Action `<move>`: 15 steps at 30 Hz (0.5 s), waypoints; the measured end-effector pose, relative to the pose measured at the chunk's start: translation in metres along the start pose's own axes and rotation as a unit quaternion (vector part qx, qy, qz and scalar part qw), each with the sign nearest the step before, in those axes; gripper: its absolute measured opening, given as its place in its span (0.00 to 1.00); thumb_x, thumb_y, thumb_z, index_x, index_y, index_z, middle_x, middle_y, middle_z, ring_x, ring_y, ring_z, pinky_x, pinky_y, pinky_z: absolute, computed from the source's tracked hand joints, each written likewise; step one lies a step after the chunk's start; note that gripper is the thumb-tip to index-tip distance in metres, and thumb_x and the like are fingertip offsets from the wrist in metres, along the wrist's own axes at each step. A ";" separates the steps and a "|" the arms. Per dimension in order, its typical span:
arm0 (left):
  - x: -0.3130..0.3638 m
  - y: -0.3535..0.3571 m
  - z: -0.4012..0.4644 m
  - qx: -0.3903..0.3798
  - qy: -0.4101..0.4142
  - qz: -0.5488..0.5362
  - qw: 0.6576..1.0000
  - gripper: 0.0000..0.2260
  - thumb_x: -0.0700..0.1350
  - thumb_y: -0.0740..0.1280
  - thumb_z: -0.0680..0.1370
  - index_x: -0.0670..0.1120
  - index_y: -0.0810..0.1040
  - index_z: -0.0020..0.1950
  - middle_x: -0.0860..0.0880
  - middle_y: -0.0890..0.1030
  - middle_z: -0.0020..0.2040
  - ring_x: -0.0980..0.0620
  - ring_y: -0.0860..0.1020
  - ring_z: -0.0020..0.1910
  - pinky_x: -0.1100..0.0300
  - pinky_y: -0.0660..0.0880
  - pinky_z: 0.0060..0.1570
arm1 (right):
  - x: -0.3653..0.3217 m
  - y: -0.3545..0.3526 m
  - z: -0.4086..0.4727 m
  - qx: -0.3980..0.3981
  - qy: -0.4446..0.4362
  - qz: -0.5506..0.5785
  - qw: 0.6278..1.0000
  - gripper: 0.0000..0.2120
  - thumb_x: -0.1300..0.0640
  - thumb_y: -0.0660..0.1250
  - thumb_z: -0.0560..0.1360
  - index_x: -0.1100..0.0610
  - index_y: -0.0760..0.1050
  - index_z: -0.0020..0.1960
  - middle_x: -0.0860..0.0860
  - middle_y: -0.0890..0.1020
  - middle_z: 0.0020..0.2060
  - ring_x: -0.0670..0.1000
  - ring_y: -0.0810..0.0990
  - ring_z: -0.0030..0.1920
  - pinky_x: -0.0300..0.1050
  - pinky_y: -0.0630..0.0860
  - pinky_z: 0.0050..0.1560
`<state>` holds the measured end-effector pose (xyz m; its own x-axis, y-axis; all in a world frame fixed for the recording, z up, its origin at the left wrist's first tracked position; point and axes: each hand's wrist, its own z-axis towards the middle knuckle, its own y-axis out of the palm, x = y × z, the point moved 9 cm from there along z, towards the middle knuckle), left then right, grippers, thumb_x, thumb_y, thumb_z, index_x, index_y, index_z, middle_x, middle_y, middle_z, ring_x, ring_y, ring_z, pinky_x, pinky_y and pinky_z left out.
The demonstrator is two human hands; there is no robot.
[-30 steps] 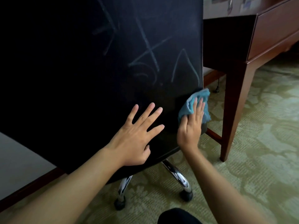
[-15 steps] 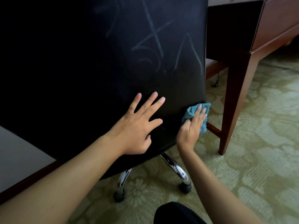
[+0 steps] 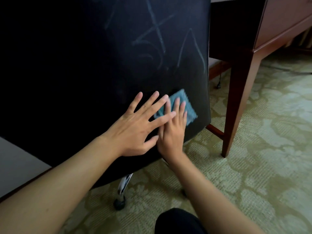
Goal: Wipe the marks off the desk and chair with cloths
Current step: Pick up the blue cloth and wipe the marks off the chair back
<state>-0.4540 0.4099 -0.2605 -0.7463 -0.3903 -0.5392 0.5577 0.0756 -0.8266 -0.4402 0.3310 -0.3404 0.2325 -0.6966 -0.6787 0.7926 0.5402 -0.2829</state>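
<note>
Chair (image 3: pixel 104 68) back stood at 9 o'clock of the counter (image 3: pixel 285 27). Left hand (image 3: pixel 140 125) lay flat, fingers spread, bracing it; right hand (image 3: pixel 173 130) pressed the cloth (image 3: pixel 185 105) flat. Chalk-like marks (image 3: pixel 158 38), seemingly untouched at 12 o'clock, wanted firm overlapping upward strokes.

Both bare forearms reach in from the near edge and converge toward the middle. The left hand (image 3: pixel 140 125) lies flat, palm down, its 4 fingers straight and spread wide, thumb angled out toward the right. The right hand (image 3: pixel 173 130) sits just right of it, also flat with straight fingers pointing away, slightly blurred. The left hand's outer fingers overlap the right hand's index side, so the 2 hands touch. The left forearm runs in from the near left, the right forearm from the near right. A dark knee shows at the near edge between them.
</note>
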 end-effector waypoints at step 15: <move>0.002 0.005 0.003 -0.001 0.005 0.038 0.999 0.27 0.49 0.67 0.73 0.48 0.71 0.72 0.41 0.52 0.81 0.43 0.46 0.80 0.39 0.41 0.76 | 0.119 -0.013 -0.013 0.135 0.426 0.127 0.886 0.27 0.56 0.50 0.80 0.49 0.53 0.78 0.52 0.52 0.79 0.53 0.47 0.79 0.50 0.43 0.76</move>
<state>-0.4517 0.4065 -0.2654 -0.7060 -0.3742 -0.6013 0.6115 0.1062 -0.7841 -0.4306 0.2471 -0.4265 0.0040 0.1020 -0.9948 0.9083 0.4158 0.0463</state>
